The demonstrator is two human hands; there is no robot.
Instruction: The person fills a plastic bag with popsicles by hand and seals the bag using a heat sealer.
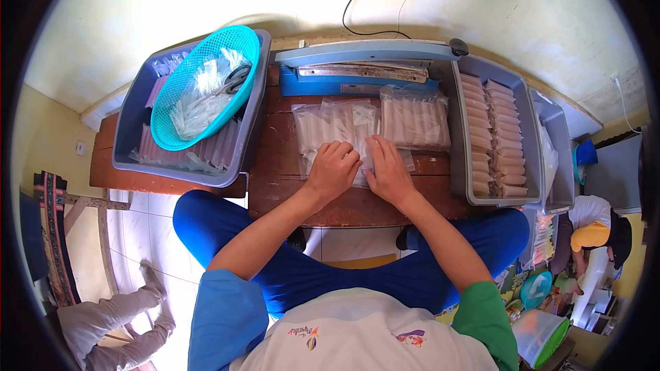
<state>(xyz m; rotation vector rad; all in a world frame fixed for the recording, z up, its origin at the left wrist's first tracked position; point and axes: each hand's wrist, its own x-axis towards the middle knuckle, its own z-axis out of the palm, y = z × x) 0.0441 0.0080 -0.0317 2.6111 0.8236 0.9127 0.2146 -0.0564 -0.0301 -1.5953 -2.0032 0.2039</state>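
Note:
My left hand (334, 169) is closed, its fingers curled down on a clear plastic bag (313, 124) of pale pinkish tubes lying flat on the table. Beside it, my right hand (388, 172) has its thumb and fingers pressed on the bag's right edge, where loose clear plastic shows between the hands. The fingertips are partly hidden. Touching the bag on the right is a second clear pack (414, 120) filled with a row of brownish-pink tubes.
A blue paper cutter (357, 82) stands behind the packs. At left, a turquoise basket (159, 113) with plastic and scissors (237, 79) rests on a grey tub (124, 144). A grey crate (467, 189) of stacked tubes stands right. Other people (113, 319) are at both sides.

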